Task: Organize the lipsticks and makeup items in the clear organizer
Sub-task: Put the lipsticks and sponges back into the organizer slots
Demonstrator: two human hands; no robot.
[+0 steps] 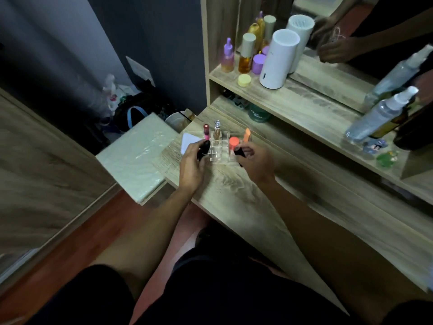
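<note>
The clear organizer (216, 152) stands on the wooden desk (246, 202), between my two hands. A pink lipstick (206, 132) and a small clear bottle with amber liquid (217, 130) stand upright at its back. An orange-capped tube (233, 143) and an orange applicator (247, 134) sit at its right side. My left hand (191, 164) grips a black rounded makeup item (203, 149) at the organizer's left edge. My right hand (254, 161) pinches a small black item (239, 152) by the orange-capped tube.
A white card (188, 143) lies left of the organizer. The upper shelf holds a white cylinder (277, 61), purple and amber bottles (246, 55) and a yellow jar (244, 80). Spray bottles (379, 116) stand at the right by a mirror. A green jar (257, 113) sits under the shelf.
</note>
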